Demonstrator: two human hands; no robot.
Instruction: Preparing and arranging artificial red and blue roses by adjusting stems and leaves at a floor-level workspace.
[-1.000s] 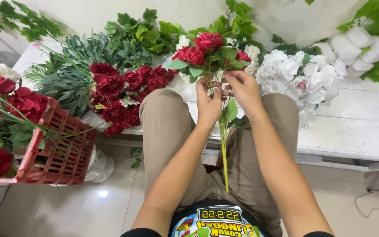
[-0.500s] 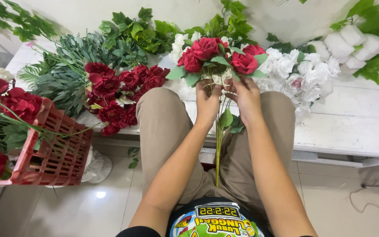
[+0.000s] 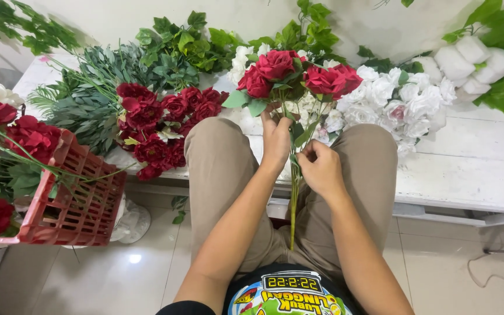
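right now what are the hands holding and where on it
Both hold one bunch of red roses: the left hand grips high on the stems just under the blooms, the right hand pinches the green stem lower down.

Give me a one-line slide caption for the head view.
Both hands, left hand and right hand, grip a red rose bunch over the lap.
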